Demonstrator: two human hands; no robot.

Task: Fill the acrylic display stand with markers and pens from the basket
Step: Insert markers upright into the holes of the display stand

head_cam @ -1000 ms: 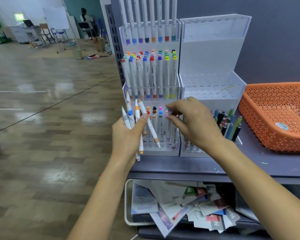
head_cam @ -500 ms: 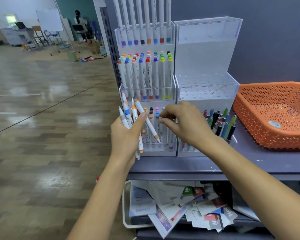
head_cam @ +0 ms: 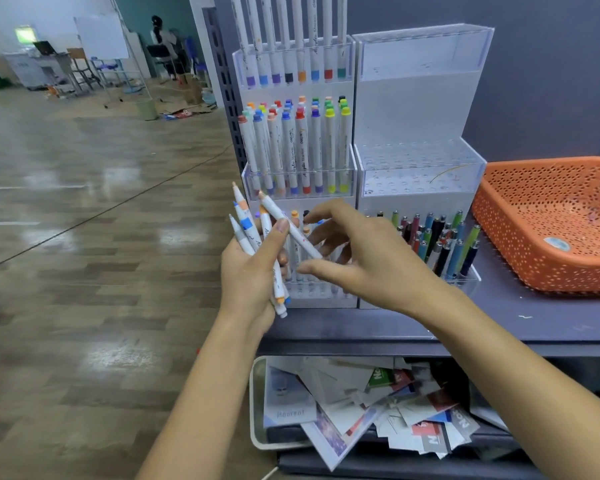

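Observation:
My left hand (head_cam: 253,271) is shut on a bundle of white markers (head_cam: 246,230) with coloured caps, held in front of the left acrylic stand (head_cam: 326,299). One marker in the bundle tilts right towards my right hand (head_cam: 371,258). That hand is open, fingers spread, just in front of the stand's bottom tier. The left stand's top and middle tiers are full of markers. The right acrylic stand (head_cam: 416,109) holds dark and coloured pens (head_cam: 440,240) in its bottom tier only. The orange basket (head_cam: 548,265) on the right shows no pens inside.
Both stands and the basket sit on a grey shelf (head_cam: 499,323) against a dark wall. Below it, a white tray (head_cam: 257,410) holds loose printed cards. Wooden floor stretches to the left, with a person (head_cam: 163,39) and furniture far back.
My right hand has drawn back from the left stand's bottom tier and spread its fingers near the tilted marker. My left hand keeps the bundle in about the same place.

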